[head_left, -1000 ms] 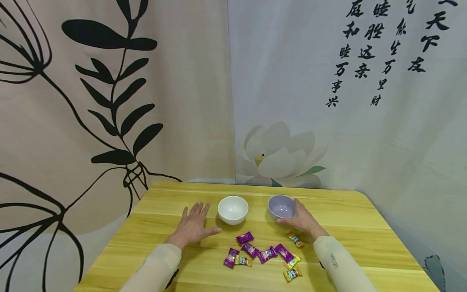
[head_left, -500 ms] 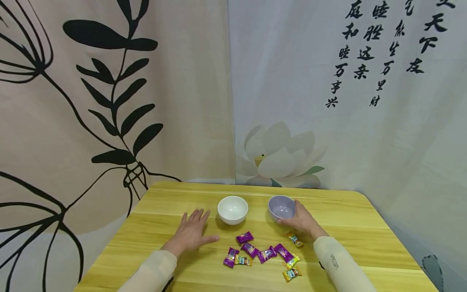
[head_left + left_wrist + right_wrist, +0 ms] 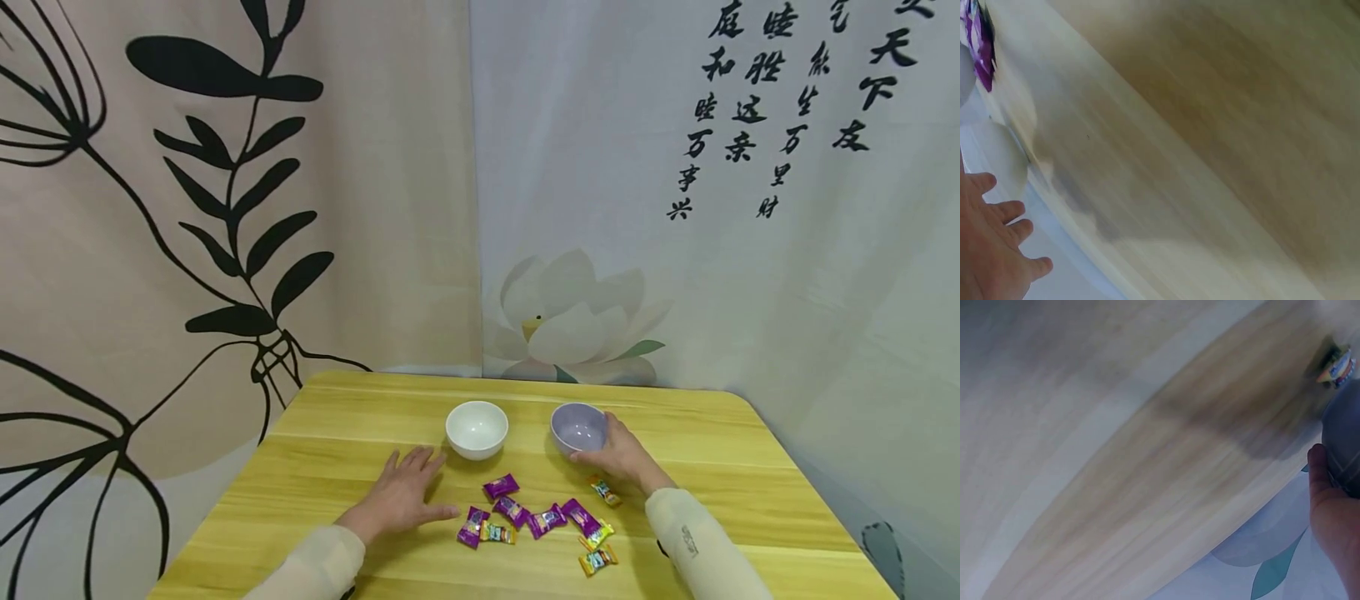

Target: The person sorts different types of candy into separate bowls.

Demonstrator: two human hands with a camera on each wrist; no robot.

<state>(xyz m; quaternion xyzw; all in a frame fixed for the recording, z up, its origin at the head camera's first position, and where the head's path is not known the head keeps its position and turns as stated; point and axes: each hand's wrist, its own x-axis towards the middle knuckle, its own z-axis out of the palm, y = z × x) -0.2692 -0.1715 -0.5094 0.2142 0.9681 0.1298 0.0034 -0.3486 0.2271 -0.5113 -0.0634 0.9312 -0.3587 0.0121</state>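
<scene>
Right hand (image 3: 628,458) is gripping the purple bowl (image 3: 577,427) on the table (image 3: 352,425), hiding part of its side; the right-wrist view is cutting both off. Left hand (image 3: 401,493) is spreading its fingers, grasping nothing, near the white bowl (image 3: 477,431); fingertip contact with the table is staying unclear. Wrapped candies (image 3: 511,511) are lying nearer the viewer, some overlapping.
</scene>
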